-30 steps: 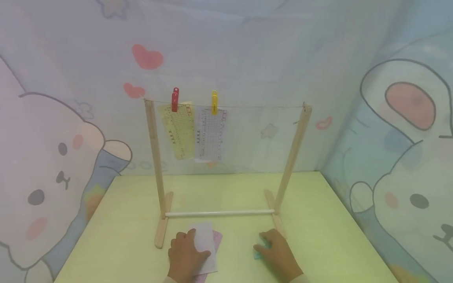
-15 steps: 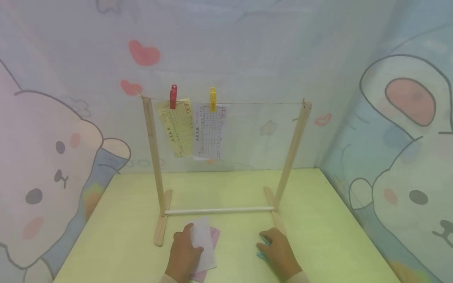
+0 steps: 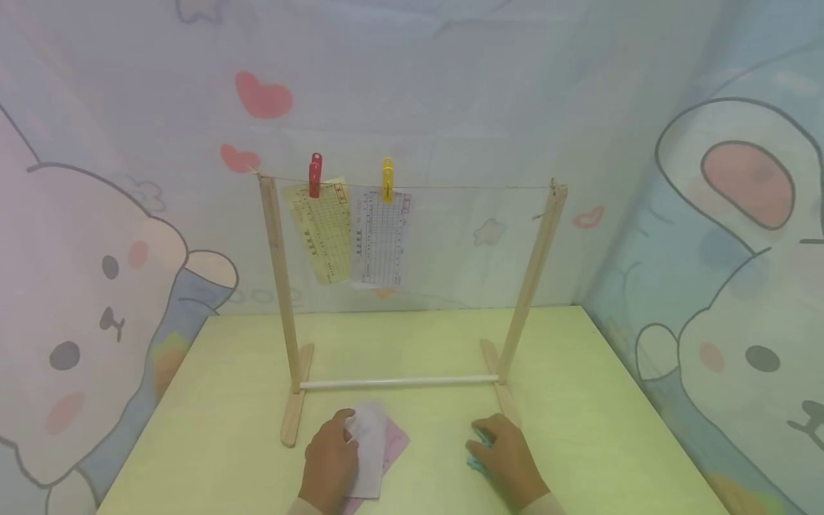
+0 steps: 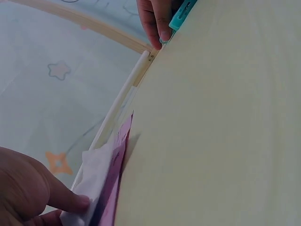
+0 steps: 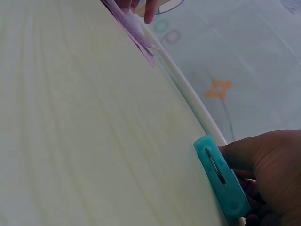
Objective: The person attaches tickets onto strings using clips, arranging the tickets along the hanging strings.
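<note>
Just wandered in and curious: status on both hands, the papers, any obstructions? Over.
Left hand pinching white paper, pink paper beneath. Right hand holding teal clip. Nothing seen blocking right half of string.

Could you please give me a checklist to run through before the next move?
1. White paper in the left grip: ok, pinched.
2. White paper clear of the pink sheet: not ok, it overlaps it in the head view.
3. Teal clip in the right grip: ok, held.
4. Teal clip squeezed open: cannot tell, partly hidden.
5. Red clip holding the yellow sheet on the string: ok.
6. Yellow clip holding the printed white sheet there: ok.
</note>
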`<act>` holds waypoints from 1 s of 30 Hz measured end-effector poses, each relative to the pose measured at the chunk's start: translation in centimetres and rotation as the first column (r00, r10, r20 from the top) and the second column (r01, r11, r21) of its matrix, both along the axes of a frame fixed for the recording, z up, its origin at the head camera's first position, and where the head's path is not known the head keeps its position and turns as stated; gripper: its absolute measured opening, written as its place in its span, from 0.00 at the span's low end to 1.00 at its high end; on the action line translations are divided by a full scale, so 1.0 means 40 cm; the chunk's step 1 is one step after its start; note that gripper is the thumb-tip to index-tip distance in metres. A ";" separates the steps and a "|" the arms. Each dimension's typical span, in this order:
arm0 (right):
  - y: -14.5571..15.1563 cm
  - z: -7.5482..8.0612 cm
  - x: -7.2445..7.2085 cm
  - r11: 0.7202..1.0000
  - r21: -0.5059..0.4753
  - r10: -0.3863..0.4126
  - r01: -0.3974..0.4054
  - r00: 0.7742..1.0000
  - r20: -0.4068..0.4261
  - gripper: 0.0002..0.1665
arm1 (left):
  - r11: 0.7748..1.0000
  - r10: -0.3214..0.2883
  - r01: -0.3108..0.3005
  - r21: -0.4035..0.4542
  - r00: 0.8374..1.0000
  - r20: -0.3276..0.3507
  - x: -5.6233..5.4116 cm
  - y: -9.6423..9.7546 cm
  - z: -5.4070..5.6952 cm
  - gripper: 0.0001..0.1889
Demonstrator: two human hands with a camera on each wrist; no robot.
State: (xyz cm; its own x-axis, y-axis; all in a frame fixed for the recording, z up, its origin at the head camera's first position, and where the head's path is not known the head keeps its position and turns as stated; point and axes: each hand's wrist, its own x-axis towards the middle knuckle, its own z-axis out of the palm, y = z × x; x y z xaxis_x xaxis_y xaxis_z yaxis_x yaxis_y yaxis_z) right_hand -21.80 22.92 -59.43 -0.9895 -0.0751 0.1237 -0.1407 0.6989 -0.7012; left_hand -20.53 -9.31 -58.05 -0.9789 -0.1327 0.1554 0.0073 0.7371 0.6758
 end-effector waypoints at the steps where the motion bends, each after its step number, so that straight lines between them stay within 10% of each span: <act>1: -0.001 0.001 0.000 1.000 -0.001 -0.002 0.002 1.000 0.004 0.19 | 1.000 0.003 -0.003 0.004 1.000 -0.014 0.001 0.000 0.001 0.25; 17: -0.004 0.009 0.007 0.993 -0.062 -0.101 0.101 0.995 0.000 0.18 | 0.988 0.032 -0.005 0.155 0.985 -0.171 0.000 -0.010 0.006 0.31; 30: -0.013 0.089 0.043 0.982 -0.142 -0.141 0.124 0.983 -0.114 0.17 | 0.981 0.074 -0.043 0.190 0.984 -0.160 -0.003 -0.008 0.042 0.05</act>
